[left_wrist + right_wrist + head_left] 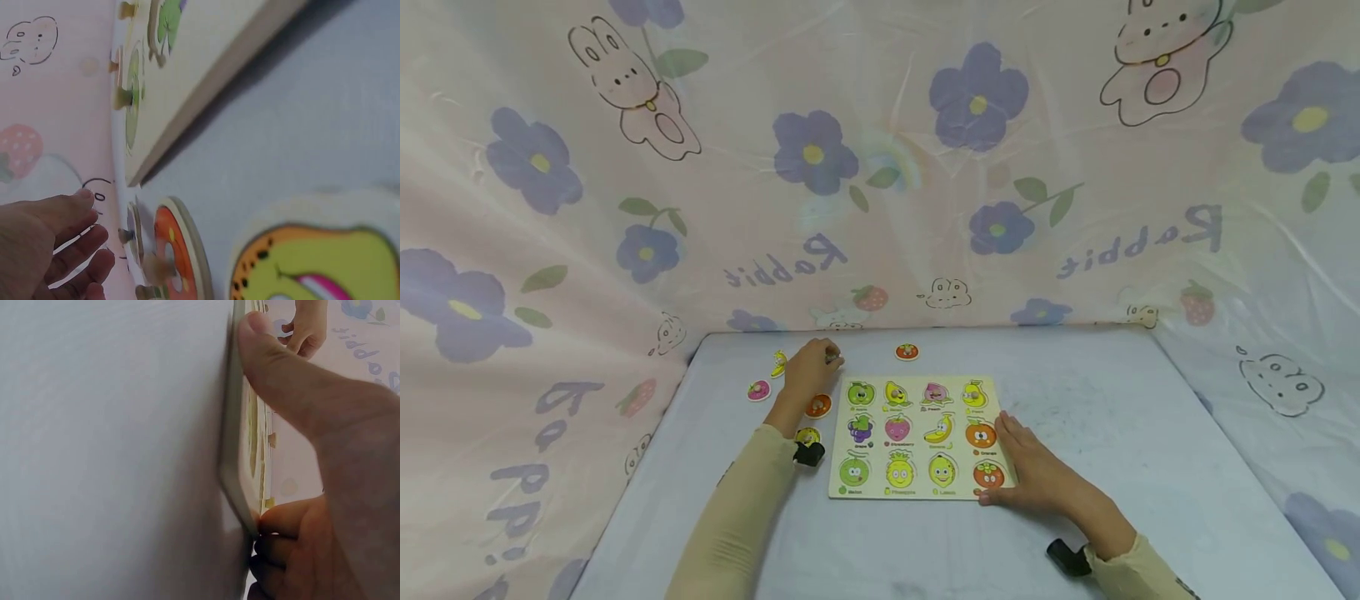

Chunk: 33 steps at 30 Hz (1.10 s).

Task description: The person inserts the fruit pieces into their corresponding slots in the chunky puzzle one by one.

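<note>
A pale wooden fruit puzzle board [921, 450] lies on the table, with printed fruits in rows. My right hand [1037, 475] grips its near right corner, thumb [275, 369] on the near edge and fingers on the right edge. Beyond the board's far left corner, my left hand [808, 371] hovers with loosely bent fingers, thumb apart from them in the left wrist view. A small dark spot shows by its fingertips in the head view; I cannot tell what it is. Near it lie an orange round piece [818, 406] with a knob and a yellow piece [808, 437].
Loose on the table are a yellow banana piece [778, 363], a pink piece [759, 390] and a red-orange round piece [907, 352] behind the board. A patterned cloth [880, 208] hangs around the white table [1097, 400].
</note>
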Available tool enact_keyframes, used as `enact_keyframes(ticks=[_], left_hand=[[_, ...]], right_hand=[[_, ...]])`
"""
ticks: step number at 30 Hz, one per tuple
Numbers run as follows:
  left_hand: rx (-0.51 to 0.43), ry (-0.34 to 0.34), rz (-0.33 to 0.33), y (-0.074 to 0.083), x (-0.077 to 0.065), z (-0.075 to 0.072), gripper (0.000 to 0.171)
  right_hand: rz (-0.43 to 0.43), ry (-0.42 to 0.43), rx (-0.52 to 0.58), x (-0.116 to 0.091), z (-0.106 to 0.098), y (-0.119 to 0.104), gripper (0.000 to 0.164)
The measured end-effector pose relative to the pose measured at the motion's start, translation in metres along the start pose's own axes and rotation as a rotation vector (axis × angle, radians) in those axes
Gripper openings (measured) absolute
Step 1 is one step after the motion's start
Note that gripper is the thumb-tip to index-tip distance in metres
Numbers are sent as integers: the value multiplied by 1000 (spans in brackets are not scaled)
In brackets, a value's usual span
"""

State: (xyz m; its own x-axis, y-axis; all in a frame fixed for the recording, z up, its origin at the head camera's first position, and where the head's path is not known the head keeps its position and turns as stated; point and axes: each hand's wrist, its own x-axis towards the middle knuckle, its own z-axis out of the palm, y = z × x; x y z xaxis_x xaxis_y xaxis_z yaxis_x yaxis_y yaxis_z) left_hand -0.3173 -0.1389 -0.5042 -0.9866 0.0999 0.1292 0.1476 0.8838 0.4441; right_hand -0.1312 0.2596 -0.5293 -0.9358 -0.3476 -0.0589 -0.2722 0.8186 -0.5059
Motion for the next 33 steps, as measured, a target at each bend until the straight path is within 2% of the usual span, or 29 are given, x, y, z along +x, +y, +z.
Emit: enact_keyframes(ticks=[4,11,21,33], left_hand=[[-2,-14,-30,-5,1,-3,23],[59,-32,-90,-8,4,-6,24],[63,-18,-87,-14,10,0,22],[103,-34,-102,-8,11,0,22]], right_hand=[[-3,3,-1,0,0,0,139],[-3,3,-10,0,2,-1,139],[-3,3,-2,0,1,-2,139],[-3,1,-3,0,1,1,140]])
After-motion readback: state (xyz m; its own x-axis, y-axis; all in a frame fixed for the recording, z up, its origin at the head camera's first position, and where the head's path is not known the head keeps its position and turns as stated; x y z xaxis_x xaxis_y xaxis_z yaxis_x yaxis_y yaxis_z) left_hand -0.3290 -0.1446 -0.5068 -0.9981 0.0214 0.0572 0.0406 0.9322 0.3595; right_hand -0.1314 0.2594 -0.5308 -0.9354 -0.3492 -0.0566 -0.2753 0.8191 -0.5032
